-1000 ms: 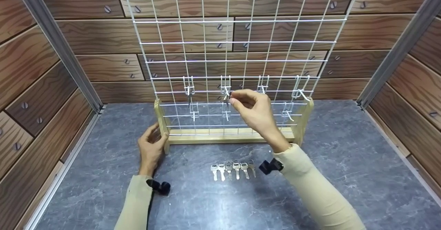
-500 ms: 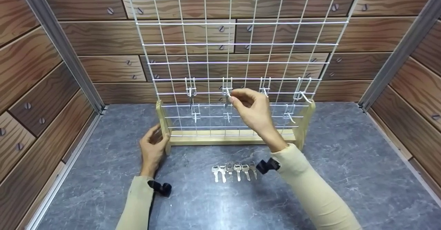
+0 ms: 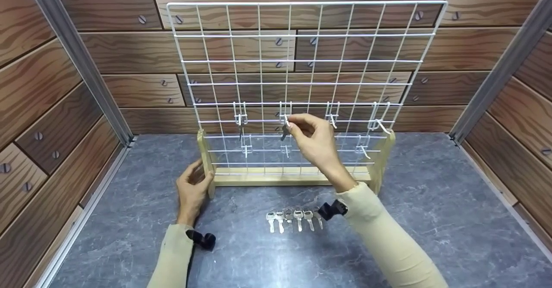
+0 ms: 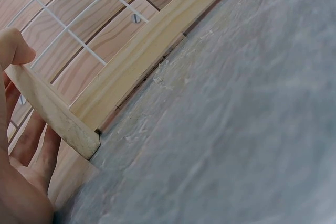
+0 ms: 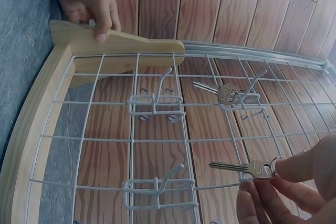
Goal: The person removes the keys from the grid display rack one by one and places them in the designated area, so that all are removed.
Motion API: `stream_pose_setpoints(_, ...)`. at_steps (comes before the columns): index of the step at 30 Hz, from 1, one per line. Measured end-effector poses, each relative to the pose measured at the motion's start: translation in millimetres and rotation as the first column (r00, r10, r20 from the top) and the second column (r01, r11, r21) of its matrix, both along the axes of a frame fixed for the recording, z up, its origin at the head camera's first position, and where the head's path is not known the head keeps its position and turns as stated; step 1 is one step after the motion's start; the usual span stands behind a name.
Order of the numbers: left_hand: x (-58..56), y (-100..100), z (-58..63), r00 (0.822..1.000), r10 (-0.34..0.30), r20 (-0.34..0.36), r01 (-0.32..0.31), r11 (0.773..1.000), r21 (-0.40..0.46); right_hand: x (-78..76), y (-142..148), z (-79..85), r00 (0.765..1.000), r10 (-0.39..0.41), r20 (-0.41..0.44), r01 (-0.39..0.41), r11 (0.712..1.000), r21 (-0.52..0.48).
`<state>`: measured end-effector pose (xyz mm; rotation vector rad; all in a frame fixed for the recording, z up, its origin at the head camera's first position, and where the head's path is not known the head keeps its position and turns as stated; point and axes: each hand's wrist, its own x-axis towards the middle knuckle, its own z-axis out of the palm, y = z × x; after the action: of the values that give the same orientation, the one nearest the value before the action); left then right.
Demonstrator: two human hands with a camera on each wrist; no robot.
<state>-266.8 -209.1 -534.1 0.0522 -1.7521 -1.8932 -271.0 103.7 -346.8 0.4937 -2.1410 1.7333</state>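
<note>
My right hand (image 3: 317, 143) pinches a small metal key (image 5: 257, 169) by the ring at its head, between thumb and fingers. This is at the second upper hook (image 3: 285, 119) from the left on the white wire grid (image 3: 290, 60). Whether the ring is around that hook is hidden by my fingers in the right wrist view. Another key (image 5: 228, 94) hangs from the leftmost upper hook (image 5: 256, 81). Low on the left, my left hand (image 3: 192, 189) grips the wooden side support (image 4: 55, 111) of the grid stand, thumb on one side and fingers on the other.
Several loose keys (image 3: 298, 221) lie in a row on the grey marbled tabletop (image 3: 241, 262) before the stand. More white hooks (image 3: 363, 145) project from the grid, on two levels. Wood-patterned walls (image 3: 457, 51) enclose the back and sides.
The head view has tilted, so everything sits slightly lower. At the second hook, the key's dark blade now shows hanging below my right fingertips. My left hand keeps its grip on the support.
</note>
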Motion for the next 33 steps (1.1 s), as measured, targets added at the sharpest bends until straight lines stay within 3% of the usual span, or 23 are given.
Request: stream_pose_setpoints(33, -0.9, 1.4, -0.5, 1.000, -0.007, -0.002, 0.007, 1.000, 0.009, -2.5, -0.1, 0.6, 0.998, -0.028, -0.054, 0.028, 1.000, -0.005)
